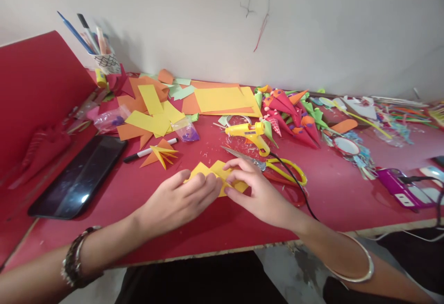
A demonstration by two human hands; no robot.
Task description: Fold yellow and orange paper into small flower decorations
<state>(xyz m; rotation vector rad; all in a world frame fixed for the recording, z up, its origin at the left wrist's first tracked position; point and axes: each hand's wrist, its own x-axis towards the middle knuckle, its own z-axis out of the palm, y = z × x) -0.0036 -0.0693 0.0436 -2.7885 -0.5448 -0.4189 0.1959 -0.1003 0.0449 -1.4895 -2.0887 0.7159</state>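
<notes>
A folded piece of yellow paper point(219, 169) lies low over the red tabletop, between both hands. My left hand point(194, 193) has its fingers curled over the paper's left part and hides much of it. On the right side, my right hand point(251, 186) pinches the paper with thumb and fingers. Just behind my right hand are scissors point(286, 170) with yellow handles, their blades pointing left. A yellow glue gun point(248, 133) rests farther back, its black cord running right. Left of the paper sits a fan-folded yellow and orange paper piece point(161, 153).
A black phone point(78, 179) and a marker point(151, 150) lie to the left. Yellow and orange paper sheets point(218, 99) spread along the back. Colourful paper cones point(291, 112) are piled right of the glue gun. A purple power strip point(398, 188) sits at the right edge.
</notes>
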